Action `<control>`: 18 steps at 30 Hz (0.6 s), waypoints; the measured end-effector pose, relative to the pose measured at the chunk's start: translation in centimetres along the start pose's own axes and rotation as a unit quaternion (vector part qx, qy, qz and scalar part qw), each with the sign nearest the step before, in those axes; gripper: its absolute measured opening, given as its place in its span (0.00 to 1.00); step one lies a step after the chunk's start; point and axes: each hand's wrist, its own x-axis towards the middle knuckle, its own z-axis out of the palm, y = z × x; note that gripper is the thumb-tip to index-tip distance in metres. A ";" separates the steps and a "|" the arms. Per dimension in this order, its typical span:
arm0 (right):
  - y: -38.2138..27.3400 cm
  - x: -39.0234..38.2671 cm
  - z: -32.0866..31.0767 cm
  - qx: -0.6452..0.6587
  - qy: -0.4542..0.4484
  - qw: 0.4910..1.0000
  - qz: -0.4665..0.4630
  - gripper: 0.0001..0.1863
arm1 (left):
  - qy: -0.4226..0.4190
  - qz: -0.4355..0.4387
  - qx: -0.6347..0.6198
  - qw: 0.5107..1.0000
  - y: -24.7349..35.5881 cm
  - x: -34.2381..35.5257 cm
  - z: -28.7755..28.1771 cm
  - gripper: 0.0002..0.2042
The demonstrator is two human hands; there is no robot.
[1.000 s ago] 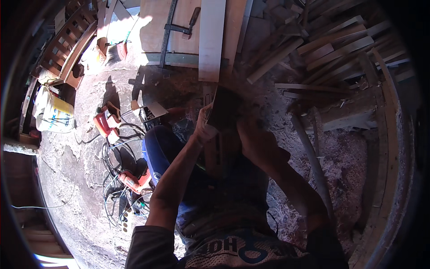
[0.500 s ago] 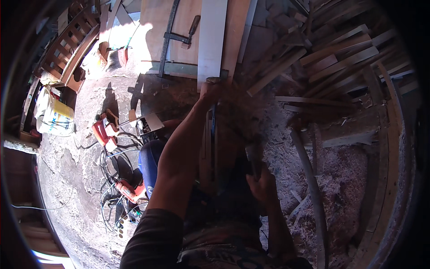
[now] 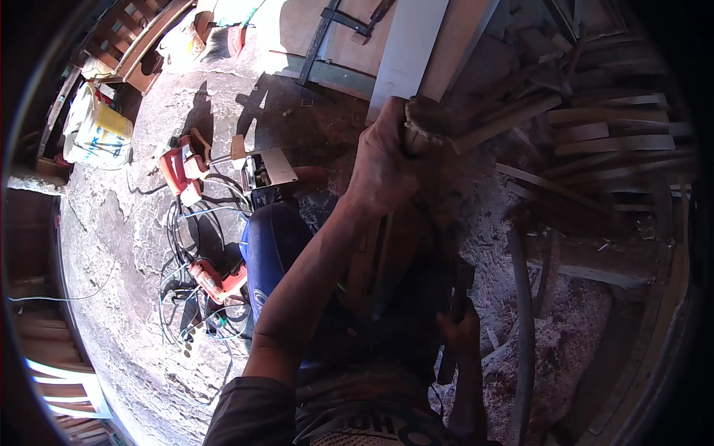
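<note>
In the middle, my left hand (image 3: pixel 383 167) is wrapped round a chisel (image 3: pixel 425 128). Its thick wooden handle points up toward me, with a frayed, spread end; the blade is hidden below my fist. Lower down on the right, in deep shadow, my right hand (image 3: pixel 462 331) is closed round a hammer (image 3: pixel 462 281), whose outline is dark. Behind my left hand, a pale board (image 3: pixel 409 56) lies on the wooden work surface. A dark bar clamp (image 3: pixel 318 44) is on that surface, left of the board.
Wood strips (image 3: pixel 610 119) lie heaped at the right. A red power tool (image 3: pixel 182 171), a red drill (image 3: pixel 216 281) and tangled cords are on the floor at left. Farther left stands a white bucket (image 3: pixel 100 130). A pole (image 3: pixel 523 297) lies amid shavings.
My left hand has come up nearer to me and right with the chisel. My right hand and the hammer have dropped lower. The view has shifted, with the floor tools now higher in it.
</note>
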 end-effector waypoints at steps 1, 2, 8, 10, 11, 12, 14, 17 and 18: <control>-0.2 0.1 0.3 0.005 -0.003 1.000 0.007 0.28 | 0.026 -0.004 -0.055 0.998 -0.4 0.0 0.5 0.23; -0.4 0.3 0.4 0.007 -0.012 1.000 0.014 0.28 | 0.051 -0.008 -0.110 0.993 -0.9 -0.1 0.8 0.23; 0.9 0.7 1.1 0.027 -0.044 0.998 0.041 0.29 | 0.014 -0.038 -0.017 0.999 -3.5 -0.4 0.1 0.09; 0.3 0.7 1.3 0.019 -0.048 0.998 0.037 0.29 | 0.040 -0.048 -0.050 0.997 -4.1 -0.6 0.1 0.06; -0.1 0.6 1.4 0.011 -0.048 0.998 0.030 0.29 | 0.054 -0.053 -0.066 0.995 -4.3 -0.6 0.2 0.05; -0.6 0.5 1.4 -0.007 -0.045 0.999 0.015 0.29 | 0.059 -0.052 -0.066 0.995 -4.6 -0.7 0.2 0.05; -1.3 0.5 1.5 -0.021 -0.045 0.999 0.011 0.29 | 0.065 -0.049 -0.068 0.994 -5.2 -0.6 0.6 0.06; -1.6 0.3 1.6 -0.018 -0.046 0.999 0.023 0.29 | 0.100 -0.040 -0.092 0.990 -6.0 -0.4 1.2 0.05; -1.7 0.3 1.6 -0.020 -0.042 0.999 0.011 0.29 | 0.104 -0.039 -0.084 0.990 -6.2 -0.3 1.2 0.05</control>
